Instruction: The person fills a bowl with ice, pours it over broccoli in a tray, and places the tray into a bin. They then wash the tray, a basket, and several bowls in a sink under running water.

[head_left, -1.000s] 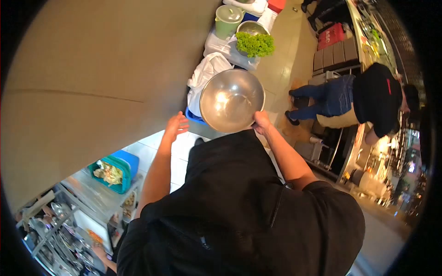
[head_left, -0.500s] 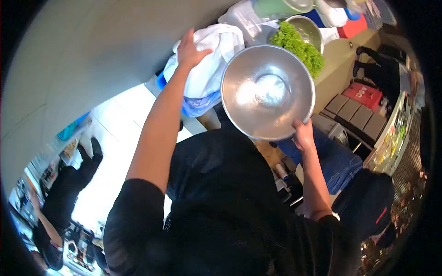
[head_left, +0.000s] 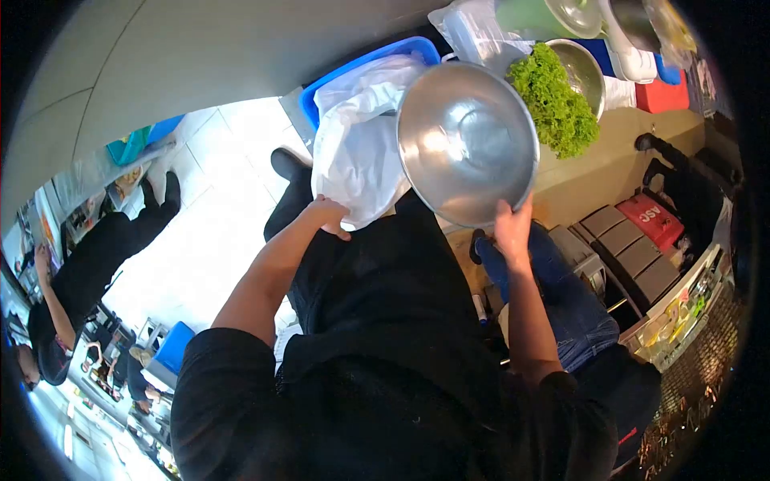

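Right hand grips the lower rim of the bowl, which is top centre, tilted and empty. Left hand is curled on the edge of the bag in the crate, just left. Best to steady the bowl and keep its rim clear of the lettuce.

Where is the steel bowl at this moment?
In the head view the steel bowl is upper centre, held at its lower rim by the right hand, between the white bag on its left and the green lettuce on its right.
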{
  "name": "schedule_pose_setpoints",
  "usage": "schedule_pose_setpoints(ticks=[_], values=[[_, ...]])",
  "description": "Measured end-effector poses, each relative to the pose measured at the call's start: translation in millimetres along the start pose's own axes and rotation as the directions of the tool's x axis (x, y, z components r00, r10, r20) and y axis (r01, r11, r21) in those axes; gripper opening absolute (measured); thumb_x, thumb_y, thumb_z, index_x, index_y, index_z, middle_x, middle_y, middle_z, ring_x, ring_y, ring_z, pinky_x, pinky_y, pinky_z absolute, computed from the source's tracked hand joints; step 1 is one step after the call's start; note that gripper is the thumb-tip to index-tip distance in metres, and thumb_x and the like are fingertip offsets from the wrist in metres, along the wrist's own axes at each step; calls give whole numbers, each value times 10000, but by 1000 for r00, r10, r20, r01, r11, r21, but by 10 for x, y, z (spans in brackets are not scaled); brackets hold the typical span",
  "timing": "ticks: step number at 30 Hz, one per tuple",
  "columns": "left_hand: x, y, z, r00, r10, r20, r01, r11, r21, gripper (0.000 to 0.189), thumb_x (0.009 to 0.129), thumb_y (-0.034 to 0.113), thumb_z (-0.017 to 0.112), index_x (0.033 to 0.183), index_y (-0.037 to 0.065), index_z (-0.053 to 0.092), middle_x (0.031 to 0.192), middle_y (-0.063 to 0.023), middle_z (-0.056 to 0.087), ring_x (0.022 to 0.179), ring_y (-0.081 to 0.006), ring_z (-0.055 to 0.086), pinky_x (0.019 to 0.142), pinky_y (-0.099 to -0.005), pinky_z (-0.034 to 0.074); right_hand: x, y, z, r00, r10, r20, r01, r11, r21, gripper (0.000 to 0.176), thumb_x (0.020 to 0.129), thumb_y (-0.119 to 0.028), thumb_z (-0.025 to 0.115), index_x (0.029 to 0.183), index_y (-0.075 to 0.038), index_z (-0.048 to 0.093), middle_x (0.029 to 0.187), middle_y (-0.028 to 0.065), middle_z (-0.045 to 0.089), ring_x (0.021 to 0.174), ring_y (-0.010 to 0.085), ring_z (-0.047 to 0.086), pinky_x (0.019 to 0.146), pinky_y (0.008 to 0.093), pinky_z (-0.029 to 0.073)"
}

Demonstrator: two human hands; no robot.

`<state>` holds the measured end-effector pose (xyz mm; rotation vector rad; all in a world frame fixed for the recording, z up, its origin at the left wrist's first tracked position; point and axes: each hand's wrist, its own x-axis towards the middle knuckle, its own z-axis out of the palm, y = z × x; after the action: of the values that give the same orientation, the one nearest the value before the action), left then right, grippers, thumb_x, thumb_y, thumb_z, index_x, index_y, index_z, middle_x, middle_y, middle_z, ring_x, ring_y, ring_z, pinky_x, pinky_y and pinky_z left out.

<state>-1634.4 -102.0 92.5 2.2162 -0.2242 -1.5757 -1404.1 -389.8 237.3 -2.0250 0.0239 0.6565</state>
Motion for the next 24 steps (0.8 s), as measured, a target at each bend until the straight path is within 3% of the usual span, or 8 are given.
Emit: schedule_pose_setpoints(ticks=[2, 6, 9, 12, 13, 14, 17, 24], values=[[79, -66, 145, 952, -101, -288, 7, 950, -312, 604, 750, 511, 689, 1181, 96, 608, 1150, -127, 625, 1082, -309, 586, 937, -394, 440, 147, 63, 202, 996, -87, 31, 87, 996, -10, 705, 773, 41, 432, 1433, 27, 183, 1340, 238, 429, 1248, 316, 437, 1040, 351, 328], [180, -182, -281, 314, -546, -777, 77, 830, -552, 462, 812, 336, 657, 1181, 70, 573, 1118, -171, 588, 1060, -335, 549, 913, -442, 425, 341, 41, 696, 986, -158, 53, 160, 987, -27, 721, 773, 57, 439, 1439, 25, 167, 1367, 251, 399, 1262, 328, 427, 1046, 354, 325], [365, -358, -657, 125, -830, -543, 351, 549, -759, 575, 756, 320, 700, 1242, 79, 509, 1255, -164, 507, 1191, -344, 447, 917, -467, 407, 545, 86, 1030, 976, -218, 27, 219, 975, -48, 667, 769, 82, 417, 1414, -3, 269, 1352, 191, 410, 1249, 276, 415, 1053, 355, 314], [1167, -1303, -134, 674, -669, -313, 219, 586, -780, 442, 722, 238, 703, 1100, 31, 607, 1150, -205, 599, 1051, -332, 577, 849, -410, 467, 701, 230, 1195, 975, -180, 133, 184, 983, -19, 650, 771, 85, 441, 1400, -11, 310, 1334, 169, 443, 1217, 263, 448, 1033, 359, 342], [1674, -1758, 351, 534, -633, -561, -17, 655, -756, 289, 793, 288, 630, 975, 67, 677, 903, -229, 657, 889, -370, 640, 759, -415, 516, 745, 287, 1251, 984, -87, 157, 61, 985, 162, 631, 773, 81, 455, 1385, -14, 337, 1305, 160, 475, 1192, 257, 470, 1015, 361, 361], [1751, -2385, 613, 674, -506, -538, 14, 737, -676, 273, 780, 227, 618, 972, 34, 651, 971, -190, 658, 851, -285, 642, 746, -366, 502, 804, 338, 1298, 980, 0, 198, -67, 941, 331, 612, 775, 76, 470, 1371, -16, 365, 1276, 151, 506, 1168, 252, 491, 998, 363, 381], [772, -2238, -275, 486, -680, -549, -663, 122, -738, 278, 947, 266, 470, 1095, 81, 616, 1018, -59, 639, 955, -184, 604, 800, -340, 471, 922, 311, 1474, 946, 50, 321, -164, 927, 338, 571, 774, 68, 498, 1334, -12, 417, 1208, 145, 561, 1115, 243, 528, 960, 360, 414], [-767, -1992, -531, 480, -867, -135, -514, -153, -844, 784, 809, 494, 670, 1373, 40, 370, 1375, -145, 442, 1237, -274, 442, 997, -430, 341, 1194, 401, 2934, 792, -91, 604, -48, 977, 209, 629, 719, -41, 564, 1338, -61, 458, 1222, 153, 583, 1131, 235, 542, 957, 307, 414]])
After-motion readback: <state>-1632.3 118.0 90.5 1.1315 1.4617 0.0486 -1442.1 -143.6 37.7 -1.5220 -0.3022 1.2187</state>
